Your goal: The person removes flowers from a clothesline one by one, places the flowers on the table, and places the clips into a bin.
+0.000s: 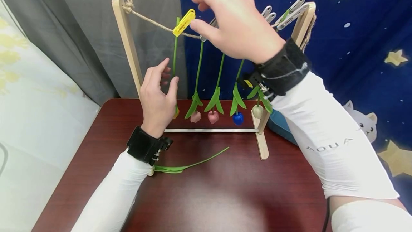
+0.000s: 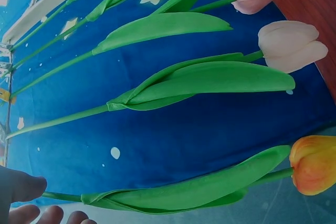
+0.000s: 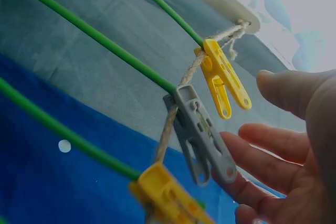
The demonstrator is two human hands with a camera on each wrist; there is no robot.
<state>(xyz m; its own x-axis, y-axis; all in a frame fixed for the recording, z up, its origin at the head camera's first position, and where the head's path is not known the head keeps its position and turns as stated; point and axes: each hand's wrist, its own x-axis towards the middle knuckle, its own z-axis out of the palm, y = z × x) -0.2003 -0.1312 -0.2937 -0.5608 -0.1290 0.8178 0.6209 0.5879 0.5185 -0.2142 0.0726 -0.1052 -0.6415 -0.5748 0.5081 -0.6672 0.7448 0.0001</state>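
An orange-yellow tulip (image 2: 314,163) hangs head-down by its green stem from a twine line (image 1: 149,20), where a yellow clothespin (image 1: 184,23) clips it. Beside that stem is my left hand (image 1: 158,97), its thumb and fingers apart; the left wrist view shows the thumb close to the stem. My right hand (image 1: 236,24) hovers near the yellow clothespin with fingers spread, and in the right wrist view a gap separates the thumb from it. Close to the right fingers sits a grey clothespin (image 3: 202,135); whether they touch it, I cannot tell.
Several more tulips hang along the line, including a blue one (image 1: 238,118) and a white one (image 1: 257,111). A wooden post (image 1: 126,38) holds the line at the left. Another tulip (image 1: 170,169) lies on the dark red table (image 1: 206,196), its bloom mostly behind my left wrist.
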